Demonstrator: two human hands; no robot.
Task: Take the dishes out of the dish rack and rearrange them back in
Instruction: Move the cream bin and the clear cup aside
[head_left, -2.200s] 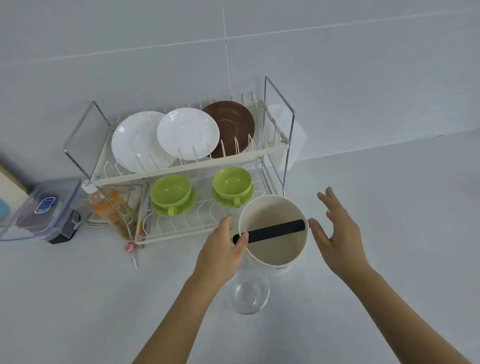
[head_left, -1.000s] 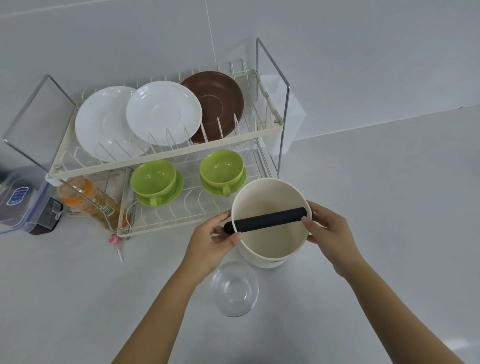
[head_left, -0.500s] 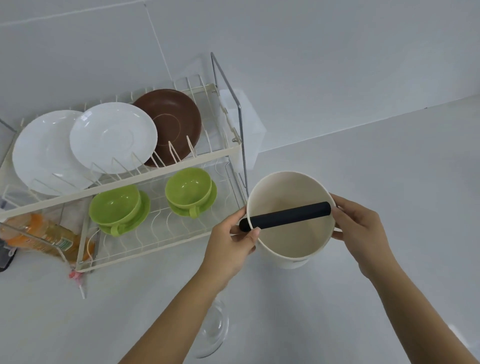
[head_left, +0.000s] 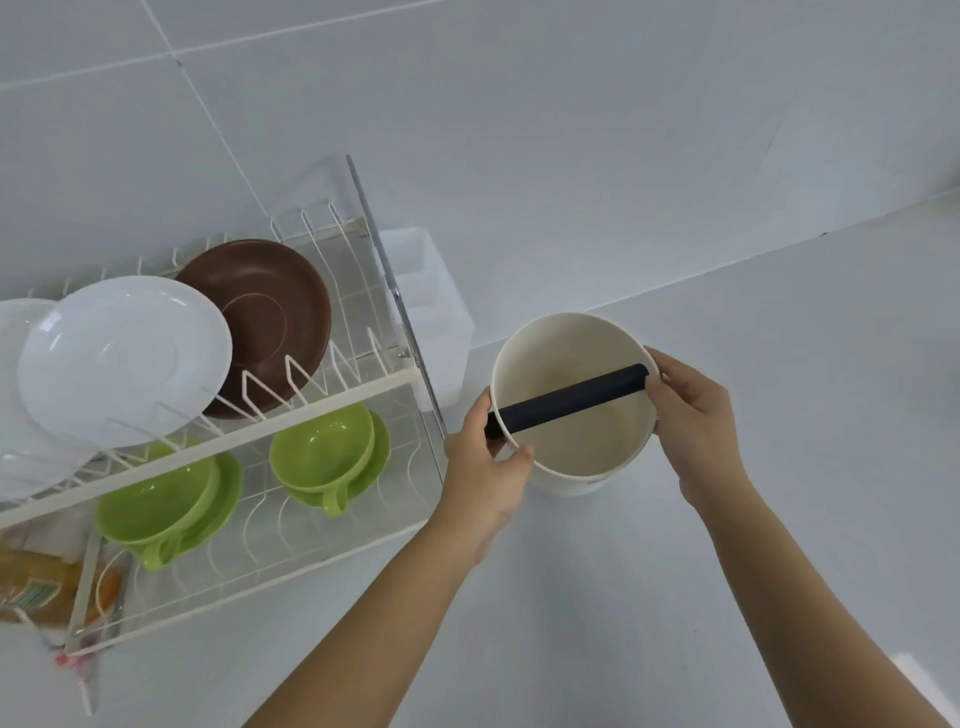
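Observation:
A cream round container (head_left: 582, 447) with a black bar (head_left: 566, 397) across its mouth sits on the counter right of the dish rack (head_left: 332, 400). My left hand (head_left: 485, 467) grips its left rim at the bar's end. My right hand (head_left: 691, 421) grips the right rim at the other end. The rack's upper tier holds a white plate (head_left: 124, 358), part of another white plate (head_left: 15, 322) at the frame's left edge, and a brown plate (head_left: 270, 317). On its lower tier stand two green cups on saucers (head_left: 161, 504) (head_left: 327, 457).
A translucent white cutlery holder (head_left: 431, 317) hangs on the rack's right end. An orange bottle (head_left: 36, 587) lies by the rack's lower left. The tiled wall runs behind, and grey counter spreads to the right and front.
Both hands have closed on the container's rim and moved it rightwards beside the rack. The view has shifted right, and the clear glass bowl has left the frame.

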